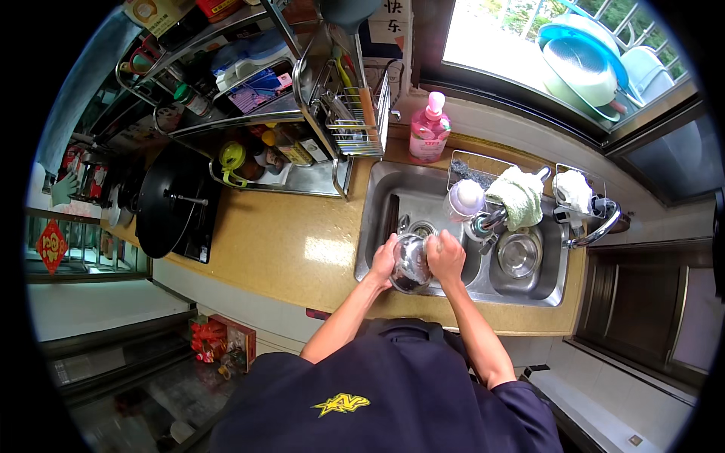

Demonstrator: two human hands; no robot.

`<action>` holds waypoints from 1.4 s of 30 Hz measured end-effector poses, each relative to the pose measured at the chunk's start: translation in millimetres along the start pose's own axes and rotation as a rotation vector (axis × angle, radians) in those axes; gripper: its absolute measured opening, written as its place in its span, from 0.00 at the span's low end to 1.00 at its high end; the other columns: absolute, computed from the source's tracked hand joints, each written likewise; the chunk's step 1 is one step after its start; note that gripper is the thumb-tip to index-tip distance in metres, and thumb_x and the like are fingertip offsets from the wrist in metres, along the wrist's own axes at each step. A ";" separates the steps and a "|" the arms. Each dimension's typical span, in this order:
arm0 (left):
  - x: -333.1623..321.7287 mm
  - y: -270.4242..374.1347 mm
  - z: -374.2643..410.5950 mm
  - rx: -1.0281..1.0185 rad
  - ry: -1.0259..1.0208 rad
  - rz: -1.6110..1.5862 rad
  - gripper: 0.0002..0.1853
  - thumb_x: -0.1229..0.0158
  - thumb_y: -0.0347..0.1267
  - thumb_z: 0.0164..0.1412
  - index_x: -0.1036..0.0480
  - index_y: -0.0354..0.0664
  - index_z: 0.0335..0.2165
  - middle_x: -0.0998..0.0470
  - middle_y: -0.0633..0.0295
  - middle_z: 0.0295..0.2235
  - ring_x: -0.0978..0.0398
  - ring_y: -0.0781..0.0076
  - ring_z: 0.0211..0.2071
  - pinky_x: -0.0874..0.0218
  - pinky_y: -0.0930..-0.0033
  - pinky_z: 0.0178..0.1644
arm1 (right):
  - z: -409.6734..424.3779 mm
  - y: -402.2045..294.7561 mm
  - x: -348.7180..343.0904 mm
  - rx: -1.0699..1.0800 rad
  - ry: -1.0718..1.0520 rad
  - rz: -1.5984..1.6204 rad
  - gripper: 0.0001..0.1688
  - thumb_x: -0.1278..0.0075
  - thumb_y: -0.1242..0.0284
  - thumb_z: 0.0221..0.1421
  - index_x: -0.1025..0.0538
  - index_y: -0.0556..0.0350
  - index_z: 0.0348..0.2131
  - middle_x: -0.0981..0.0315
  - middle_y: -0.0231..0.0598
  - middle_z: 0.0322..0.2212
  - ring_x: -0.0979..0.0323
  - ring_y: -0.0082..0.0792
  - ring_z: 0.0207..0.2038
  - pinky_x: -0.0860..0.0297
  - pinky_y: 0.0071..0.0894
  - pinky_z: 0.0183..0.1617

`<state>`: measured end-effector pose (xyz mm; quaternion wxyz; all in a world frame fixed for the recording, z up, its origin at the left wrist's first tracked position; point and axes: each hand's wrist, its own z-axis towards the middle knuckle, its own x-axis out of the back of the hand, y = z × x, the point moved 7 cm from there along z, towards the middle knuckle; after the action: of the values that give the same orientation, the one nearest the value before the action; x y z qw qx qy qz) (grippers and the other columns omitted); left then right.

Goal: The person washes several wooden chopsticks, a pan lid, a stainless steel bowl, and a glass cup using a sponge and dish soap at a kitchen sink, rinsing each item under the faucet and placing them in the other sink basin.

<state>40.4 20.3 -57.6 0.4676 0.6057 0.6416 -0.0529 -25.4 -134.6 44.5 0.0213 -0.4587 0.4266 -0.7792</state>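
Both of my hands are over the near edge of the left basin of a double steel sink point(558, 291). My left hand point(384, 261) grips the left side of a shiny round bowl or pot point(412, 265). Against its right rim is my right hand point(446, 256), closed in a fist; whether a cloth or sponge is inside it cannot be told. White streaks, perhaps suds, show on the vessel. Chopsticks point(393, 214) and a metal utensil point(403, 222) lie in the left basin near the drain. A round metal bowl point(519, 255) sits in the right basin.
A chrome faucet point(491, 219) with a pale green cloth point(516, 195) over it stands between the basins. Behind the sink are a pink soap bottle point(429, 136) and wire baskets point(481, 164). Left are a steel rack point(255, 119) and a black wok lid point(170, 206) on the counter point(272, 243).
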 end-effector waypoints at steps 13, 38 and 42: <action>-14.0 17.9 -2.8 0.027 0.054 -0.129 0.25 0.59 0.47 0.74 0.25 0.38 0.39 0.18 0.58 0.35 0.19 0.65 0.35 0.25 0.60 0.43 | -24.5 -38.8 11.7 0.304 -0.055 0.086 0.13 0.45 0.71 0.48 0.34 0.56 0.20 0.34 0.48 0.18 0.31 0.55 0.23 0.34 0.51 0.28; -1.3 -9.1 26.3 -0.017 0.076 0.228 0.21 0.55 0.45 0.73 0.24 0.40 0.38 0.20 0.62 0.33 0.22 0.73 0.31 0.29 0.66 0.38 | 13.0 -41.7 8.4 -0.133 -0.102 -0.057 0.18 0.50 0.60 0.60 0.27 0.57 0.27 0.24 0.55 0.26 0.25 0.62 0.33 0.32 0.58 0.36; 0.0 6.9 25.4 0.031 0.072 0.041 0.24 0.60 0.45 0.72 0.25 0.38 0.38 0.19 0.57 0.35 0.20 0.66 0.35 0.27 0.60 0.44 | -11.4 -71.9 6.9 0.161 -0.168 0.045 0.18 0.48 0.60 0.60 0.30 0.55 0.25 0.28 0.51 0.22 0.27 0.60 0.29 0.33 0.57 0.33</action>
<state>59.7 6.1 -68.3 0.4357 0.6273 0.6447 -0.0316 -12.0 -84.6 96.0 0.1111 -0.5097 0.3695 -0.7690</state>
